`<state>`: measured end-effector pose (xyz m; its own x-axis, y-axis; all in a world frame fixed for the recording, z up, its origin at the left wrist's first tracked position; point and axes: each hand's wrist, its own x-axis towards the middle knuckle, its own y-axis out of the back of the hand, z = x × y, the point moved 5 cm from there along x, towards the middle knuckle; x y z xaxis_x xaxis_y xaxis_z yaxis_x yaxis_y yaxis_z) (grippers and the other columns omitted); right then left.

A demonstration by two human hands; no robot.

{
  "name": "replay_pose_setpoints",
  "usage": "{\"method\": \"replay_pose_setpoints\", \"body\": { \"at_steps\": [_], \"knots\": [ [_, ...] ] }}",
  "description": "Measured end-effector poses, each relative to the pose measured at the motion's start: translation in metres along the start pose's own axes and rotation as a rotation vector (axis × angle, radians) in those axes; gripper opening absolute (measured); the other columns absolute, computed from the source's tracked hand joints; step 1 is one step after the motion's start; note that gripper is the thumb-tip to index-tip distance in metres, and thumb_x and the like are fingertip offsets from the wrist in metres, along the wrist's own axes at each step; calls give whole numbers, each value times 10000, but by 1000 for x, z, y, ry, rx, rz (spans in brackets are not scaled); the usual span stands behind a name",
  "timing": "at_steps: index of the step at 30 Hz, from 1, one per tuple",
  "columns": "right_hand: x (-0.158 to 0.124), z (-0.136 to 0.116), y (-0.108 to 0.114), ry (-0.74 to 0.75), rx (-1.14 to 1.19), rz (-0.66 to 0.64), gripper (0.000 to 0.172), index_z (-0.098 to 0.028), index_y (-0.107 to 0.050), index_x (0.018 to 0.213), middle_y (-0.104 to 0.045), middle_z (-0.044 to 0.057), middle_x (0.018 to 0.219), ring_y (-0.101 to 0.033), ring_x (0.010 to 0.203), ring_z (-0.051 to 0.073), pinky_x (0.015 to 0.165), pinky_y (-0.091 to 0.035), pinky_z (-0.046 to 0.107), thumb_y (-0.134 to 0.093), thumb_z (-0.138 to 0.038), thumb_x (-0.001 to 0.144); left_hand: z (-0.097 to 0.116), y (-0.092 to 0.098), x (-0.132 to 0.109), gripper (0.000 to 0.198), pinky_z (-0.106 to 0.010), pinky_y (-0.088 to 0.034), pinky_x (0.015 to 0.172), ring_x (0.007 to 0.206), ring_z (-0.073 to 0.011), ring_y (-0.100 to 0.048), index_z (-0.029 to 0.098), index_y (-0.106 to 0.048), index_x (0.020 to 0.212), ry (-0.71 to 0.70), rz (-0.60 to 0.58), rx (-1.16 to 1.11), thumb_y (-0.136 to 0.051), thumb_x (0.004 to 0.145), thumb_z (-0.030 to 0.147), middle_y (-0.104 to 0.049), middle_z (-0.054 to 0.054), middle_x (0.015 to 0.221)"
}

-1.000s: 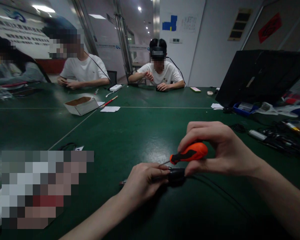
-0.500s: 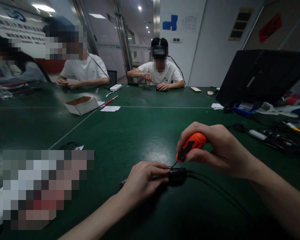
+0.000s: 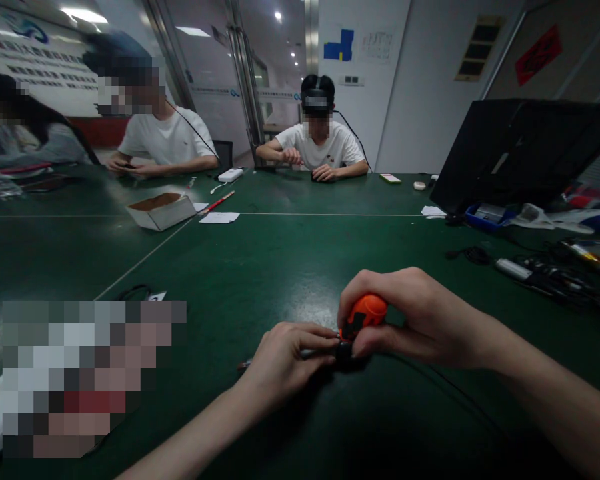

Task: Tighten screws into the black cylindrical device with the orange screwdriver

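My left hand (image 3: pixel 295 353) has its fingers closed on the left end of a small black device (image 3: pixel 344 351) low over the green table. In my right hand (image 3: pixel 405 317) is an orange and black screwdriver (image 3: pixel 369 311), gripped between thumb and fingers. Its front end is down at the top of the black device, beside my left fingertips; the tip itself is hidden. Part of the device is covered by my right thumb. A thin black cable (image 3: pixel 455 387) runs from behind my right hand toward the lower right.
An open box (image 3: pixel 163 213), a paper (image 3: pixel 220 217) and a red stick lie farther back. Black cables (image 3: pixel 555 277), a blue tray (image 3: pixel 487 217) and a large black screen (image 3: pixel 525 153) are on the right. Three people sit across the table (image 3: pixel 280 260).
My right hand and the screwdriver have moved down and left, closer to the black device, and now cover part of it. My left hand has hardly moved.
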<state>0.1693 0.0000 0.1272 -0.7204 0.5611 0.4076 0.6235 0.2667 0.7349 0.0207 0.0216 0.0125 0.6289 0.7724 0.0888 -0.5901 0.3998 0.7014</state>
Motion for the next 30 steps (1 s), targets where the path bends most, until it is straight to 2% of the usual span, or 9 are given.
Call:
{"method": "replay_pose_setpoints", "body": {
  "at_steps": [8,14,23,27,30],
  "knots": [
    [1,2,-5,-15,18,-15,207,-162,-563,966,-624,-11,812,-572,668,73,594,-429,169,-655,-328,884,4,1,1,181,-238,-502,639,829,-207,-691,247,-779,777,-8,-10,13,-624,866,277,-723,-9,745],
    [1,2,-8,5,-1,-22,211,-162,-557,970,-619,-9,820,-569,672,75,597,-432,174,-663,-319,878,4,1,1,144,-270,-517,697,893,-223,-685,249,-775,872,-31,8,17,-634,852,229,-736,-7,832],
    [-3,-6,-13,140,-97,-17,277,-173,-525,1043,-635,-15,853,-576,704,70,621,-424,173,-674,-332,872,6,2,0,128,-257,-517,709,874,-210,-685,243,-756,879,-51,25,5,-650,824,200,-737,6,862],
    [-4,-12,-17,216,-235,7,200,-169,-532,1023,-627,-4,822,-565,671,82,566,-394,198,-621,-309,910,4,1,0,123,-240,-499,695,808,-189,-678,231,-756,849,-52,49,28,-659,808,166,-734,20,866],
    [-5,-15,-19,254,-320,32,206,-171,-537,1003,-600,-13,769,-522,606,85,509,-352,217,-593,-352,923,4,-1,0,128,-225,-484,681,738,-162,-665,235,-760,830,-76,53,53,-654,824,163,-727,42,840]
  ]
}}
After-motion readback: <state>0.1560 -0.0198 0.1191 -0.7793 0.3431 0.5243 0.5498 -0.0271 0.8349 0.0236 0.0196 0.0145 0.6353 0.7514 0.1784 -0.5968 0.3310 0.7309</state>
